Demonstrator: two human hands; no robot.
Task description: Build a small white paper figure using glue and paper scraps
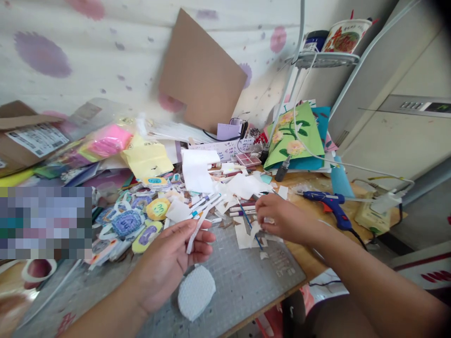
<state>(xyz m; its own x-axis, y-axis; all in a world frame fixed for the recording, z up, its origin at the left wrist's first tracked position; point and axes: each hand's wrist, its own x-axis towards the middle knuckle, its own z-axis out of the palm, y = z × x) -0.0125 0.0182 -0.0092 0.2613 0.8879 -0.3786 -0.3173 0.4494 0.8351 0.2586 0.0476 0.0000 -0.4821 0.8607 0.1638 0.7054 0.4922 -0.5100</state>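
Observation:
In my left hand [176,249], a thin white paper strip [198,230] is pinched between thumb and fingers and slants upward over the grey cutting mat [243,286]. Below that hand lies a white, rounded, textured piece [196,292], flat on the mat. My right hand [276,216] is down at the paper scraps with its fingers curled. Whatever its fingertips hold, if anything, is hidden. Beside it are a thin blue stick [249,220], white paper scraps [243,234] and several markers [243,209].
Small decorated pieces [128,223] are heaped on the left. A blue glue gun [327,204] with its cord lies at the right, near a power strip [373,216]. Behind stand a cardboard sheet [204,70], a green flower-decorated card [298,134] and a cardboard box [30,136].

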